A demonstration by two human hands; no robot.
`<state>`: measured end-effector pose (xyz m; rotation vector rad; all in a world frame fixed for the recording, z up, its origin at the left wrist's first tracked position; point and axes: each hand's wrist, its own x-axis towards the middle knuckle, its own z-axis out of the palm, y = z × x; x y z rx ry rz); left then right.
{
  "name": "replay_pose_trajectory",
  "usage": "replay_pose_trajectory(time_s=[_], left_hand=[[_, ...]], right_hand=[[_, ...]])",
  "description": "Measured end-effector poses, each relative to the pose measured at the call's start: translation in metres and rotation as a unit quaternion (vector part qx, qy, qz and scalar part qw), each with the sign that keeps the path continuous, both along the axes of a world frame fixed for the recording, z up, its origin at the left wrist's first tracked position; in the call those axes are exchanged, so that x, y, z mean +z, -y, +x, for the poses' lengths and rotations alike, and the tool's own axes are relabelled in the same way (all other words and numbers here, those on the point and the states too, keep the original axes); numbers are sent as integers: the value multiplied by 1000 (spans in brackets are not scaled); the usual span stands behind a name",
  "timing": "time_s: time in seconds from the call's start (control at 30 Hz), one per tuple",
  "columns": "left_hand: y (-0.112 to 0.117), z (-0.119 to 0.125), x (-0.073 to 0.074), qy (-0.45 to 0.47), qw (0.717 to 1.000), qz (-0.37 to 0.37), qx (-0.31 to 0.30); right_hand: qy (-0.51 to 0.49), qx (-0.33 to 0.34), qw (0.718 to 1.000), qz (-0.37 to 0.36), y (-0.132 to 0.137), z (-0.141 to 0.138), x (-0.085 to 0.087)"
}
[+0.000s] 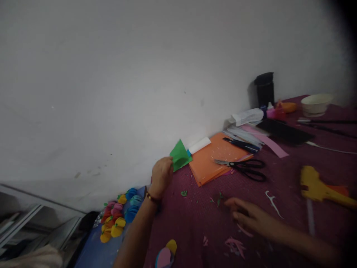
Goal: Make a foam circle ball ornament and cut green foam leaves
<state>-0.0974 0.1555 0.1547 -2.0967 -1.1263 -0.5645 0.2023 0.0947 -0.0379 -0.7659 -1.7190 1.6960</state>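
My left hand point(162, 173) is closed on a piece of green craft sheet point(180, 154), held up by the wall at the table's back edge. Beyond its fingers the sheet's pointed corner stands free. My right hand point(247, 216), a little blurred, hovers low over the maroon tabletop point(178, 223) with its fingers partly apart and nothing visible in them. Just off its fingertips lies a small green scrap point(219, 199). Black-handled scissors point(240, 165) rest with their blades on orange sheets point(208, 167), beyond the right hand.
A yellow glue gun point(314, 184) and a white floss pick point(273, 204) lie on the right. Colourful paper-like ornaments point(115, 219) sit on a blue surface at left. Pink scraps point(235, 245) lie in front. A white bowl point(316, 104) and a black container point(264, 91) stand behind.
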Motion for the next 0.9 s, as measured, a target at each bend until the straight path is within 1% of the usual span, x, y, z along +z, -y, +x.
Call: replay_pose_trajectory(time_s=[0.07, 0.1, 0.17, 0.23, 0.3, 0.33, 0.4, 0.43, 0.5, 0.6, 0.67, 0.7, 0.8, 0.83, 0.9], left_hand=[[43, 27, -7, -72, 992, -9, -102], [64, 42, -13, -108, 985, -31, -132], [101, 70, -27, -153, 969, -68, -181], [129, 95, -43, -164, 957, -98, -219], [150, 114, -59, -168, 948, -130, -239], [157, 121, -65, -171, 944, -150, -240], [169, 128, -78, -169, 942, -177, -228], [174, 130, -84, -162, 946, -182, -213], [183, 128, -96, -112, 963, -169, -178], [196, 120, -115, 16, 983, -111, -146], [203, 113, -126, 87, 986, -74, -119], [205, 109, -131, 109, 987, -66, -95], [208, 93, -139, 144, 988, -61, -22], [209, 87, -141, 152, 986, -62, -8], [212, 74, -146, 157, 986, -52, -16]], right_hand=[[-89, 37, 990, -100, 2, 0, 7], [-129, 59, 979, -145, 5, 1, 12], [-192, 76, 955, -213, 12, 4, 26], [-247, 88, 935, -240, 19, 7, 38], [-239, 83, 931, -263, 24, 7, 44], [-217, 74, 934, -275, 25, 6, 44], [-168, 52, 938, -299, 27, 2, 38], [-150, 39, 938, -309, 28, 0, 34], [-145, 27, 939, -312, 27, -4, 25], [-190, 43, 944, -267, 23, -3, 20], [-210, 51, 948, -233, 19, 0, 23], [-214, 56, 950, -221, 17, 2, 26], [-202, 94, 958, -179, 16, 7, 33], [-192, 113, 961, -166, 18, 8, 35], [-177, 131, 963, -153, 22, 8, 36]])
